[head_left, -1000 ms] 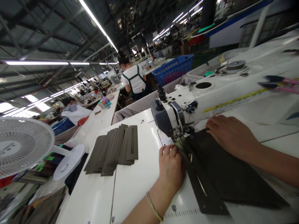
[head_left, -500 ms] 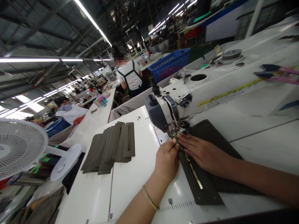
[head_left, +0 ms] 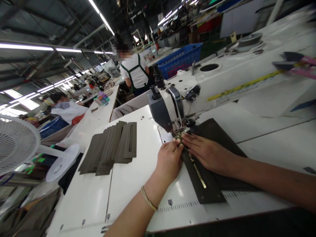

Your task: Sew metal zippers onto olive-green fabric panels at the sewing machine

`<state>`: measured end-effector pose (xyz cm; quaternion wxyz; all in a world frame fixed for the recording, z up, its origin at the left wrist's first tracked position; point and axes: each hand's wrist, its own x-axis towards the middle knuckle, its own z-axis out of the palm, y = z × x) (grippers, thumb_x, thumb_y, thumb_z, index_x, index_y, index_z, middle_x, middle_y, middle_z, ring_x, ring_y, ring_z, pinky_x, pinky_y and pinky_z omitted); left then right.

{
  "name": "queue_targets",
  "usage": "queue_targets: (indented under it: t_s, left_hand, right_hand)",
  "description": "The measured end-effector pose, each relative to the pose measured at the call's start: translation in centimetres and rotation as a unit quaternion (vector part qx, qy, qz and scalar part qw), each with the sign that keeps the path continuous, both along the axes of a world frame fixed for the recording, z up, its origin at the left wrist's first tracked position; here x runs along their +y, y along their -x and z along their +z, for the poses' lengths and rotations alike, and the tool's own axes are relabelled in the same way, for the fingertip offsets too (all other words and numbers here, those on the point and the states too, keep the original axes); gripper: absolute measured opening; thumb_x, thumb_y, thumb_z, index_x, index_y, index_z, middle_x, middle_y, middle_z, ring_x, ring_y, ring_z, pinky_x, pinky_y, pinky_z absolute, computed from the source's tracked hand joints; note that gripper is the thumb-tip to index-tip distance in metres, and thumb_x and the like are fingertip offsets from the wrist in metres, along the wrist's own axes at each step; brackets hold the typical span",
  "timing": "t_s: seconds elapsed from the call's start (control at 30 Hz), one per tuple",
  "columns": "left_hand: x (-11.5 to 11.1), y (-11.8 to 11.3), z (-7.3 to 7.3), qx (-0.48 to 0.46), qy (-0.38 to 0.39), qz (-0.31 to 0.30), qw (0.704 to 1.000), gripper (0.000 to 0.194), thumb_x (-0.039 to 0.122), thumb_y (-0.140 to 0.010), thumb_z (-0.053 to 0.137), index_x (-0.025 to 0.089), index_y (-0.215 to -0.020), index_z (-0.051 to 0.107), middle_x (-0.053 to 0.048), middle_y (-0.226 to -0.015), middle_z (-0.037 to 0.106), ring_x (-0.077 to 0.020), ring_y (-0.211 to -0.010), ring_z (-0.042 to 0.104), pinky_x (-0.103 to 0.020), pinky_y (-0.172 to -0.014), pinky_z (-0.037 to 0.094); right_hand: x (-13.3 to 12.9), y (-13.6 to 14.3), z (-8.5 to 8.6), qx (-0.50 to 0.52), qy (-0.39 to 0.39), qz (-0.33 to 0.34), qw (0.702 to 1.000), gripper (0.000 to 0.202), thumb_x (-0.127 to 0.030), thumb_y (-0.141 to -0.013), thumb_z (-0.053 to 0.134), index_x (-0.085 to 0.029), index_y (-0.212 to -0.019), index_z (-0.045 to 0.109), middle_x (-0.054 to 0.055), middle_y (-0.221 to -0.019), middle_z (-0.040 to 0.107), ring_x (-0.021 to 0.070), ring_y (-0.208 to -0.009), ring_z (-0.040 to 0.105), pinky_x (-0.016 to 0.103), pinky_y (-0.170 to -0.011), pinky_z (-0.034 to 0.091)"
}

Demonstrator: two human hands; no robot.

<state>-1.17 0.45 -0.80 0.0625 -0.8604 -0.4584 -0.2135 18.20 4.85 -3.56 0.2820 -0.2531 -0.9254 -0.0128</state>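
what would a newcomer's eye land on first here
Probably the gold zipper on the dark strip, with the left hand and right hand close together at its upper end, just below the sewing machine's head. Next, perhaps, the fanned stack of dark pieces on the white table, left of the hands, then the white fan at the far left edge.

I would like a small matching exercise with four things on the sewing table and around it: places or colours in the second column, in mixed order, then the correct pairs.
1. zipper
2. pile of flat pieces
3. fan
4. basket

A. blue, beyond the sewing machine
B. white, at the picture's left edge
C. gold teeth, beside the right hand
D. dark, overlapping, on the table

Pairs: 1-C; 2-D; 3-B; 4-A
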Motion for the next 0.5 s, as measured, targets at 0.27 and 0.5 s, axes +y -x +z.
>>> queue_targets:
  t_s: [0.27, 0.5]
  left_hand:
    - [0.3, -0.4, 0.8, 0.030, 0.050, 0.050, 0.997, 0.026, 0.009, -0.082, 0.054, 0.017, -0.105, 0.064, -0.011, -0.114, 0.068, -0.0240, -0.098, 0.068, -0.040, -0.085, 0.055]
    - [-1.2, -0.3, 0.9, 0.057, 0.037, 0.009, 0.998, 0.026, 0.016, -0.090, 0.056, 0.016, -0.115, 0.064, -0.012, -0.120, 0.067, -0.0263, -0.112, 0.064, -0.040, -0.090, 0.054]
  right_hand:
    - [0.6, -0.4, 1.7, 0.057, 0.036, 0.078, 0.995, 0.025, -0.023, -0.094, 0.048, -0.013, -0.106, 0.068, 0.016, -0.120, 0.067, 0.0265, -0.115, 0.061, 0.047, -0.100, 0.050]
    - [-1.0, -1.3, 2.7, 0.054, 0.015, 0.042, 0.998, 0.023, -0.021, -0.096, 0.044, -0.018, -0.079, 0.060, 0.007, -0.081, 0.064, 0.0195, -0.074, 0.060, 0.035, -0.068, 0.053]
